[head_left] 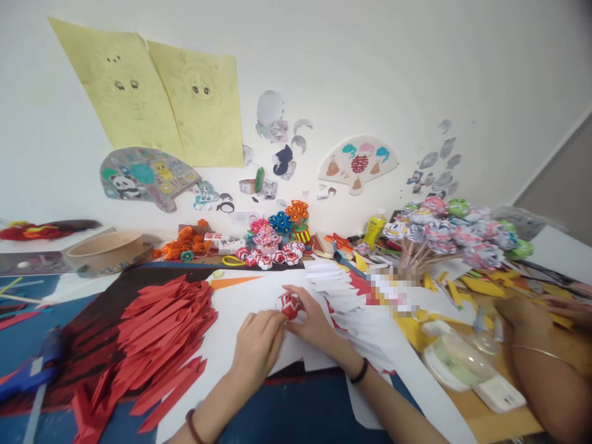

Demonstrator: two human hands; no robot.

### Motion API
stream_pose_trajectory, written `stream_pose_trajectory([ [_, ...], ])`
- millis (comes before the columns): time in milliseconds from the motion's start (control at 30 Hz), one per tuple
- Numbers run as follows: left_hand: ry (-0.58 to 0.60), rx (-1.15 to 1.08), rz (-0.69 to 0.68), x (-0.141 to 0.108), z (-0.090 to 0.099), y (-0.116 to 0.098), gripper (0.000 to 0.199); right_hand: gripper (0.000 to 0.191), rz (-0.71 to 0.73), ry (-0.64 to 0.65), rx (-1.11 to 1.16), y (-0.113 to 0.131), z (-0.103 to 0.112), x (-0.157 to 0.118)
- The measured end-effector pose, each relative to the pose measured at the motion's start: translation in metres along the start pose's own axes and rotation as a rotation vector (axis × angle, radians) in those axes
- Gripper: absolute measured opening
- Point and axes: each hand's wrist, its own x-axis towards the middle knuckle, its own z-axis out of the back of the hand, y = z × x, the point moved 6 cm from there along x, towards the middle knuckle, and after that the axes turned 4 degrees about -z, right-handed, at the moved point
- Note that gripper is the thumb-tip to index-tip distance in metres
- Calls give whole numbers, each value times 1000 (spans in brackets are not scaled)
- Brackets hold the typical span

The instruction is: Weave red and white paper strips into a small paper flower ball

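Note:
Over the white paper (231, 320) at the table's middle, both my hands hold a small red and white folded paper ball (290, 305). My left hand (259, 339) pinches its lower left side, with the fingers curled together. On its right side, my right hand (312, 317) wraps round it with thumb and fingers. A heap of folded red paper strips (166, 333) lies to the left of my hands. To the right are overlapping folded white paper strips (340, 296), some with red showing. Several finished red and white paper balls (268, 256) sit behind my hands.
A glue gun (41, 364) lies at the left edge near a round bowl (108, 250). Paper flowers on sticks (444, 234) stand back right. A pump bottle (448, 361) lies at right, beside a co-worker's arm (546, 364). Behind the table rises a wall with drawings (198, 105).

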Motion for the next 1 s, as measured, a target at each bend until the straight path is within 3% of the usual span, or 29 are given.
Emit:
stream_pose_trajectory([
  [233, -3, 63, 93, 4, -4, 6, 10, 68, 93, -44, -247, 3, 7, -2],
  [367, 38, 171, 65, 8, -6, 5, 10, 46, 204, -95, -435, 13, 11, -7],
  [533, 88, 321, -149, 5, -10, -2, 11, 9, 285, -2, -633, 13, 3, -11],
  [667, 62, 428, -356, 2, -11, -11, 15, 18, 345, 50, -696, 8, -6, -13],
  [767, 66, 379, -476, 0, -11, -15, 20, 20, 366, 42, -712, 3, -9, -15],
  [1000, 91, 286, -470, -5, -13, -8, 16, 6, 405, 117, -816, 6, -14, -18],
])
